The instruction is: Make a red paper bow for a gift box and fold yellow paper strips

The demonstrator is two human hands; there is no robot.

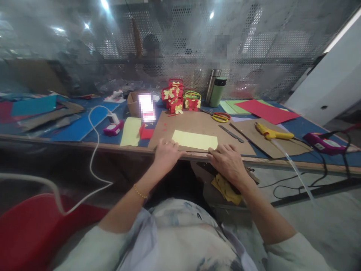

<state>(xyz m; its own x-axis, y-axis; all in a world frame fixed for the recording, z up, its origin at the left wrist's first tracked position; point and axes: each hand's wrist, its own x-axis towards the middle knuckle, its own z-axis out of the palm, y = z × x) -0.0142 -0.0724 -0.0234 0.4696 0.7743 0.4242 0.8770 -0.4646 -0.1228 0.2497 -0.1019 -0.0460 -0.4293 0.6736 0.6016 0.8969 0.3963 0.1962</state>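
A pale yellow paper strip lies across the front of a brown cardboard sheet on the blue table. My left hand has its curled fingers pressed on the strip's left end. At the right end, my right hand holds the near corner, its fingers bent over the paper at the table edge. Both thumbs point inward along the near side. A dark cutter or blade lies right of the strip, and scissors with yellow and red handles rest behind it.
Red and yellow paper crafts stand at the back beside a green bottle. A yellow glue gun lies on cardboard at right. Yellow paper, a lit phone and a white cable are at left.
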